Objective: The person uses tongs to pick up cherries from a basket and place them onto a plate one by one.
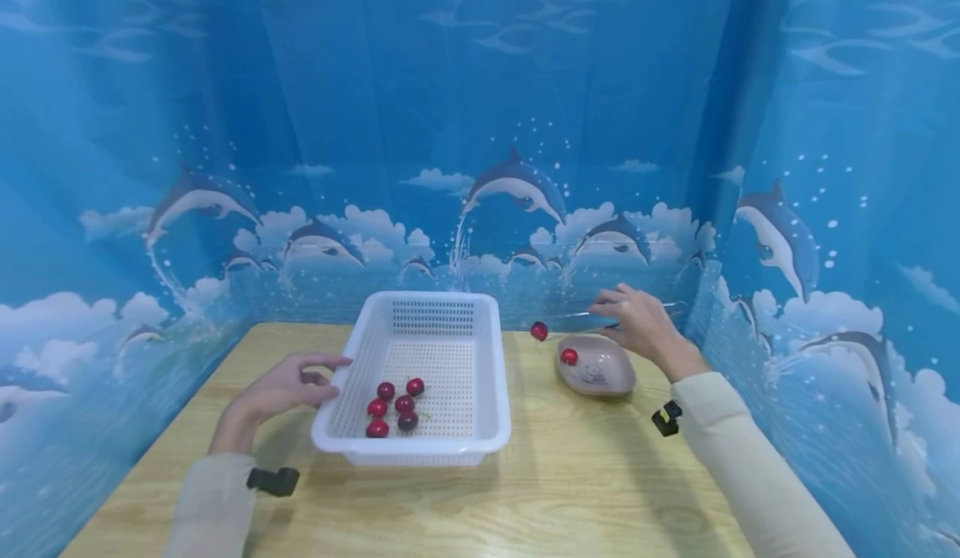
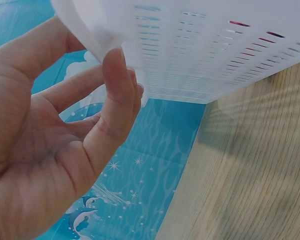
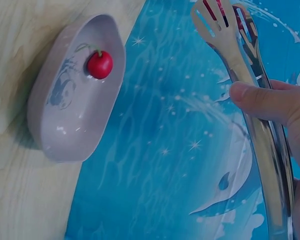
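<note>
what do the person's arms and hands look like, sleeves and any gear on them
The left sleeve and right sleeve are long, plain and off-white. The left hand and right hand wear no gloves. Beside each cuff sits a small, blocky black device: the left device looks plain, the right device has a yellow-green mark.

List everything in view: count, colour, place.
Basket: one, white, left of the bowl
Bowl: one, pale beige, on the table
Basket cherries: six visible, red to dark red, inside
Bowl cherry: one, red, inside
Tongs: one pair, silver, in the right hand
Tongs cherry: one, dark red, at tips
Table: one, tan wood-grain, below the bowl
Backdrop: one, blue dolphin print, around table
Wrist cameras: two, black, both wrists
Sleeves: two, cream, both arms
Left hand: one, gripping basket rim
Right hand: one, holding tongs
</note>
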A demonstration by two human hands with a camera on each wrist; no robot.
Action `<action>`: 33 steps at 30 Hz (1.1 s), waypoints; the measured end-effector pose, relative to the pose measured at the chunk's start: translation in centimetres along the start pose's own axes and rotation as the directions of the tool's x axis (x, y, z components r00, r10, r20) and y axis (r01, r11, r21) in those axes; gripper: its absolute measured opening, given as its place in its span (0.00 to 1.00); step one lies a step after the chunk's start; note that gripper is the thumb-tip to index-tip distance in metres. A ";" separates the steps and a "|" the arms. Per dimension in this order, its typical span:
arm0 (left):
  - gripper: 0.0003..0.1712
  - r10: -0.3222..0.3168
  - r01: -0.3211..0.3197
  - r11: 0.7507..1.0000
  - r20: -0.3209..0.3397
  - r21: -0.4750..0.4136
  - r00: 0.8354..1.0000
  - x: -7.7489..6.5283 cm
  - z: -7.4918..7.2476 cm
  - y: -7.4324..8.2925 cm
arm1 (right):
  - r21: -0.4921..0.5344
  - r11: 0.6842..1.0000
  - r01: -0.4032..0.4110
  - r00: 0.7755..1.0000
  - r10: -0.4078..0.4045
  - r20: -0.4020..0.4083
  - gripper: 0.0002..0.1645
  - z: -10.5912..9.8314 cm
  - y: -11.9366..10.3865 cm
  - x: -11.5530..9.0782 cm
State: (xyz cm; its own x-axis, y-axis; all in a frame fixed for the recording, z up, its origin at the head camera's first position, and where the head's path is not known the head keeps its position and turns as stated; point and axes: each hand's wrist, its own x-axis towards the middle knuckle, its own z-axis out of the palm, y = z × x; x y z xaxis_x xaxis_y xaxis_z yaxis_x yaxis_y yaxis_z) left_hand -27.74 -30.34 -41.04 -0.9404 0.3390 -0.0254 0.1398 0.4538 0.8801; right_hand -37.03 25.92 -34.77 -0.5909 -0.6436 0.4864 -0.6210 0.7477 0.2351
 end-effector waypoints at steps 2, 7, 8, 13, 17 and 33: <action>0.37 0.000 0.000 1.000 -0.001 0.003 1.000 0.0 0.0 0.0 | 0.001 1.000 -0.005 1.000 0.005 0.002 0.23 0.2 0.3 -0.3; 0.37 -0.004 0.004 1.000 -0.002 0.012 1.000 0.0 0.0 0.1 | -0.001 1.000 -0.029 0.999 0.029 0.026 0.24 0.5 0.9 -1.0; 0.36 -0.005 0.005 1.000 -0.002 0.015 1.000 0.0 0.1 0.1 | -0.005 0.999 -0.034 0.999 0.034 0.032 0.24 0.6 1.0 -1.2; 0.36 -0.013 0.013 1.000 -0.007 0.027 1.000 0.0 0.1 0.2 | -0.009 0.998 -0.062 0.996 0.063 0.059 0.23 0.6 1.6 -1.8; 0.36 -0.005 0.005 1.000 -0.006 0.021 1.000 0.0 0.1 0.3 | -0.010 0.996 -0.084 0.993 0.085 0.084 0.23 0.6 1.9 -2.3; 0.36 -0.002 0.002 1.000 -0.004 0.007 1.000 0.0 0.1 0.1 | -0.014 0.986 -0.165 0.973 0.165 0.164 0.23 2.1 4.1 -4.8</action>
State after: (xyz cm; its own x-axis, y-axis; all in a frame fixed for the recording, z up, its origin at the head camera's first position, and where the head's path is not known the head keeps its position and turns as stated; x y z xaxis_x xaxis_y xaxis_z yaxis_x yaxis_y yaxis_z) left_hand -27.67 -30.24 -40.96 -0.9418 0.3352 -0.0249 0.1405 0.4600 0.8767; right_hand -37.82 31.74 -37.90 -0.7615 -0.5296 0.3738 -0.5078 0.8458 0.1638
